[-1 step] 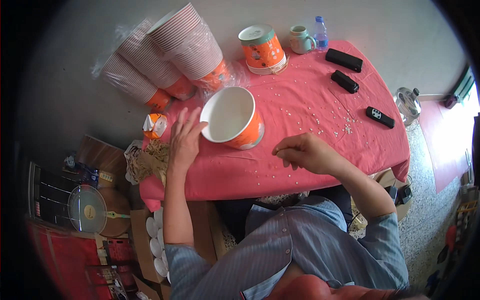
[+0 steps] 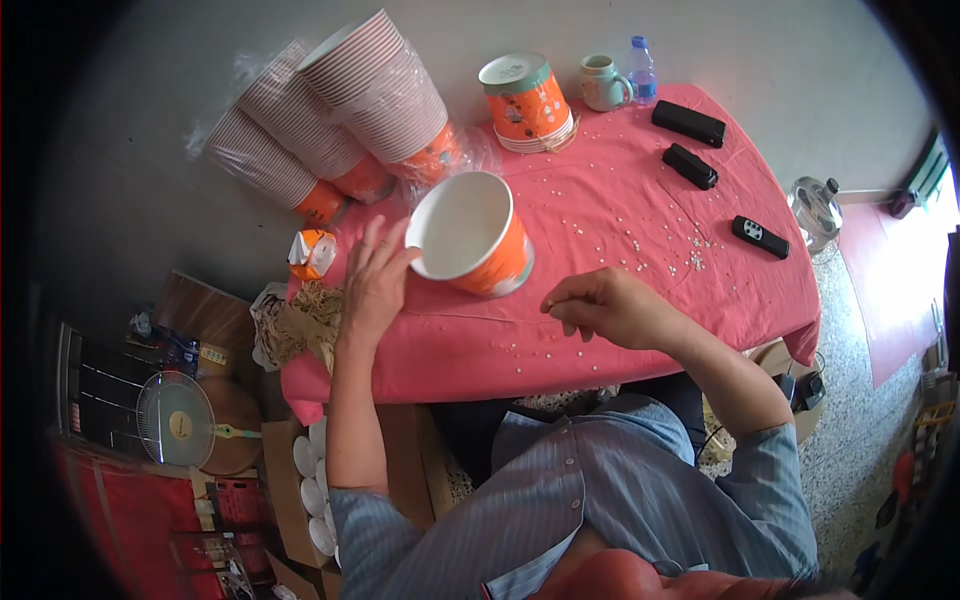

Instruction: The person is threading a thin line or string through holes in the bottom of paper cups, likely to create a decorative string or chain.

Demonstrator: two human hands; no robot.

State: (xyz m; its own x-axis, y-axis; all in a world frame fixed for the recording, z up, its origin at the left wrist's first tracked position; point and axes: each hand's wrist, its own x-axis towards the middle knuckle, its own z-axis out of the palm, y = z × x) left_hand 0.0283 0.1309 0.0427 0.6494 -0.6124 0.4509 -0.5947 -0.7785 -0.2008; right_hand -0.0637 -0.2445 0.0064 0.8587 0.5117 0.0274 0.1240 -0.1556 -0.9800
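Observation:
A large paper bucket (image 2: pixel 508 262), white inside with an orange printed outside, leans slightly on the pink tablecloth. At its left rim is my left hand (image 2: pixel 376 292), open, its fingers spread and its thumb at or touching the rim. My right hand (image 2: pixel 610 308) hovers above the cloth to the right of the bucket, with thumb and fingertips pinched together. Whatever may be between those fingertips is too small to make out. Small white bits (image 2: pixel 697 262) lie scattered over the cloth, thickest at the right.
Tall stacks of nested paper buckets (image 2: pixel 385 95) in clear plastic stand at the back left. An upturned bucket stack (image 2: pixel 530 105), a mug (image 2: pixel 603 85), a water bottle (image 2: pixel 642 72) and black devices (image 2: pixel 688 122) line the far side. Straw-coloured strands (image 2: pixel 308 322) hang at the left edge.
The bucket has shifted slightly to the right, and my left hand has moved a little the same way. My right hand stays pinched in nearly the same place.

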